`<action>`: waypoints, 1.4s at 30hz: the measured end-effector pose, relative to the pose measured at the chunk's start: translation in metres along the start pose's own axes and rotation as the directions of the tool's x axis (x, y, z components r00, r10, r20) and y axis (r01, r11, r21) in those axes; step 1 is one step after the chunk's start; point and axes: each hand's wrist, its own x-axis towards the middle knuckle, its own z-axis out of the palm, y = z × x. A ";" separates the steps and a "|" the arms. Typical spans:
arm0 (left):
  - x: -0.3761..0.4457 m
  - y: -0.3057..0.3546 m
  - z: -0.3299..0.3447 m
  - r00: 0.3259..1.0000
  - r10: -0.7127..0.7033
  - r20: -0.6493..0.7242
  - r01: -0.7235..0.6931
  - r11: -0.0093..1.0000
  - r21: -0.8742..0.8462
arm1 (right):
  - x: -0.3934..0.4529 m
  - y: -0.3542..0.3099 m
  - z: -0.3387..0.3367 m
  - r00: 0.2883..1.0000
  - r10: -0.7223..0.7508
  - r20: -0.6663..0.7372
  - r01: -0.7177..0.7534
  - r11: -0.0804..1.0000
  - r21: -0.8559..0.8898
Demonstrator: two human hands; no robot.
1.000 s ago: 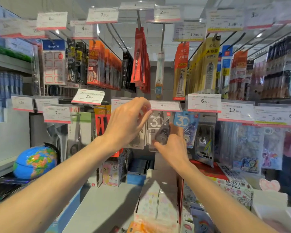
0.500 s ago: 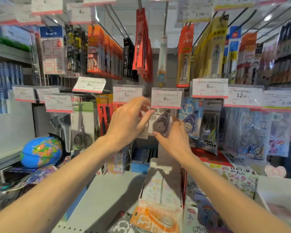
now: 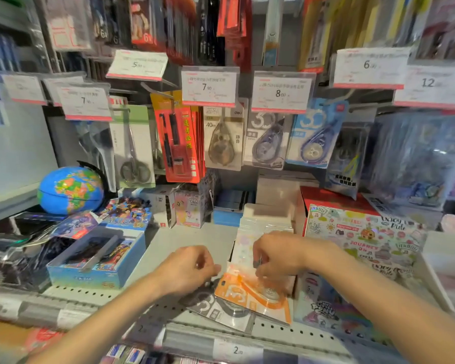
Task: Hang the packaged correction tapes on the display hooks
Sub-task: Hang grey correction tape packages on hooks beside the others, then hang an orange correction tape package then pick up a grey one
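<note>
Both hands are reaching onto the perforated grey shelf (image 3: 95,292). The left hand (image 3: 187,269), fingers curled, is touching the grey pack (image 3: 216,311); the right hand (image 3: 276,256) is pinching the glossy orange correction tape pack (image 3: 250,298). Far left, an open blue card box (image 3: 95,277) is holding card packs.

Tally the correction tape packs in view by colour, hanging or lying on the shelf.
Tan: 1
Grey: 2
Blue: 1
Orange: 1
Total: 5, counting front packs only; any hanging behind them are hidden.

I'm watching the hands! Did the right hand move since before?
Yes. The right hand dropped from beside the white 8.00 price tag down to the orange correction tape pack on the shelf.
</note>
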 end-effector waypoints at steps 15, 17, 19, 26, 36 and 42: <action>-0.005 0.005 0.016 0.958 -0.115 0.263 0.218 0.888 -0.406 | 0.007 -0.010 0.027 0.973 0.055 0.225 -0.036 0.996 -0.087; -0.007 0.005 0.013 0.963 -0.138 0.231 0.225 0.886 -0.405 | 0.004 -0.011 0.027 0.975 0.046 0.217 -0.028 0.996 -0.082; -0.009 0.003 0.006 0.969 -0.150 0.196 0.218 0.892 -0.396 | 0.003 -0.012 0.024 0.980 0.024 0.197 -0.015 0.999 -0.046; -0.017 0.001 -0.047 0.987 -0.138 0.081 0.160 0.873 -0.461 | -0.003 -0.026 0.003 0.998 -0.051 -0.028 0.054 0.991 0.119; 0.000 0.054 -0.098 0.984 -0.009 -0.178 -0.120 0.702 -0.702 | -0.014 -0.014 -0.030 0.780 0.049 -0.624 0.110 0.971 0.214; 0.006 0.107 -0.094 0.956 0.065 -0.288 -0.259 0.652 -0.713 | -0.042 0.016 -0.034 0.620 0.082 -0.780 0.130 0.970 0.205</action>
